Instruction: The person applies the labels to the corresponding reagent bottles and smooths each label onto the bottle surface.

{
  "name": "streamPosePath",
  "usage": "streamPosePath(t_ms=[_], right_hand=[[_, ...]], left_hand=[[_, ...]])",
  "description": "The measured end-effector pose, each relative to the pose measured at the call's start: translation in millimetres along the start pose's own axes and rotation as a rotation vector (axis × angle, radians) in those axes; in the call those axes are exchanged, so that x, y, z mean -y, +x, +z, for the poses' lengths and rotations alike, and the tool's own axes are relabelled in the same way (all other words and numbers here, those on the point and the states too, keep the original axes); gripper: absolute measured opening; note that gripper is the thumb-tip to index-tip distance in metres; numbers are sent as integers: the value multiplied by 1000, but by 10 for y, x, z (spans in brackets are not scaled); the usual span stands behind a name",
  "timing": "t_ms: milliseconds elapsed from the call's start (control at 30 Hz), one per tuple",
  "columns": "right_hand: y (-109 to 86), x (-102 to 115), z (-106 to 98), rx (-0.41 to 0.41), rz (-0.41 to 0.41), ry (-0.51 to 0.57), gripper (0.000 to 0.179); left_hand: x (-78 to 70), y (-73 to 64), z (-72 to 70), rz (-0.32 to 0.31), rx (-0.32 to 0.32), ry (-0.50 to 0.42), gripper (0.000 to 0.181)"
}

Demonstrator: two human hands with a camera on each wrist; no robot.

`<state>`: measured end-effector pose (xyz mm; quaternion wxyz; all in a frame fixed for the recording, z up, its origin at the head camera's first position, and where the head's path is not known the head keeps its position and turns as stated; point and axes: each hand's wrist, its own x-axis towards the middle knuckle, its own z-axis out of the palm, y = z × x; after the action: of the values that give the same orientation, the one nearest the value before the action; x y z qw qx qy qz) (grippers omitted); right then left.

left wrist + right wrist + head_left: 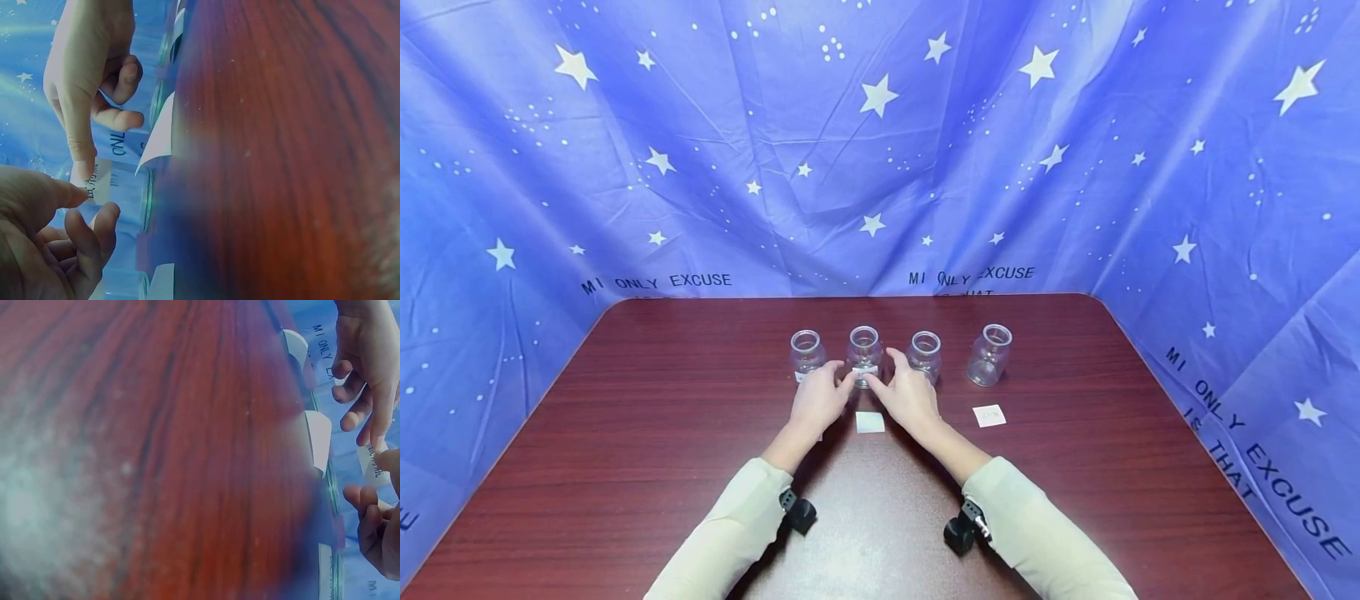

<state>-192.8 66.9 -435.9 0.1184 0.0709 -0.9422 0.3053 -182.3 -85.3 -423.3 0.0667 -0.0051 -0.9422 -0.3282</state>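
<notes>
Both hands meet at a clear glass jar (864, 337), the second from the left in a row. A white label (864, 372) with handwriting lies on its front. My left hand (822, 398) presses the label's left side with the thumb, and my right hand (912, 404) presses its right side. In the left wrist view, the label (99, 182) shows between the two thumbs. The other fingers are loosely bent to either side, not closed round the jar. A small white paper slip (870, 422) lies in front of this jar.
Left of it stands a jar (806, 346) with a white label, partly behind my left hand. To the right are a third jar (925, 348), partly covered by my right hand, and a fourth jar (989, 358). Another paper slip (989, 416) lies before the fourth. A starry blue cloth (880, 167) surrounds the table.
</notes>
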Motion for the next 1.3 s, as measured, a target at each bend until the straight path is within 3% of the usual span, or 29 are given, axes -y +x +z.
streamPosePath(t_ms=[100, 300, 867, 1300], right_hand=[[11, 4, 12, 17, -2, -5, 64], [16, -7, 35, 20, -2, 20, 58], [44, -89, 27, 73, -70, 143, 52], [33, -95, 3, 88, -32, 145, 42]], left_hand=[[9, 17, 1, 9, 17, -5, 48], [19, 29, 14, 26, 38, -22, 49], [-14, 37, -18, 31, 28, -19, 41], [2, 52, -17, 3, 48, -11, 39]])
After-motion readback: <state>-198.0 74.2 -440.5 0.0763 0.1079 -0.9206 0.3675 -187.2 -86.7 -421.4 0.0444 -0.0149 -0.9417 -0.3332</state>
